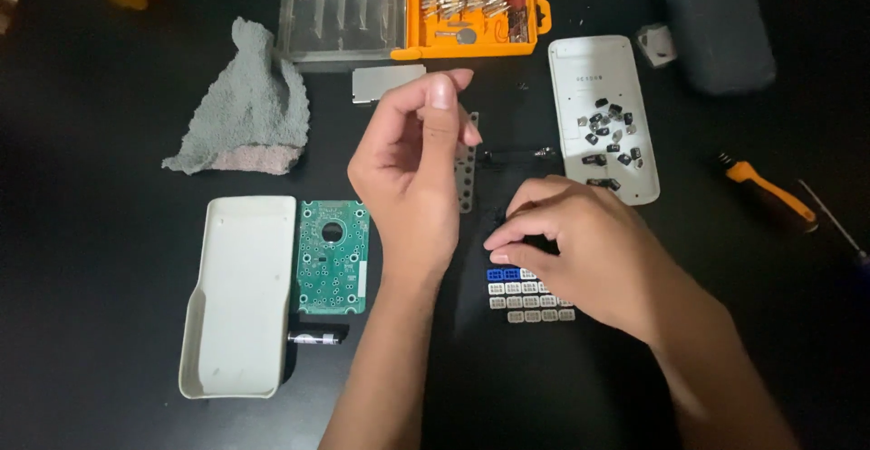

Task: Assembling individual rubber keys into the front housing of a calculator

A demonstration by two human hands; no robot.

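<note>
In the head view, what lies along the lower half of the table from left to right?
White rear shell → green circuit board → left hand → rows of small keys → right hand → orange-handled screwdriver.

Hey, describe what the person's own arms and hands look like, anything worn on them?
Both forearms are bare as far as the view shows; no sleeves reach into the picture. The left hand and the right hand wear no gloves, and no rings, watch or bracelet can be seen on the fingers or wrists. The fingernails are short and unpainted. No cables, straps or markings show on either arm.
</note>
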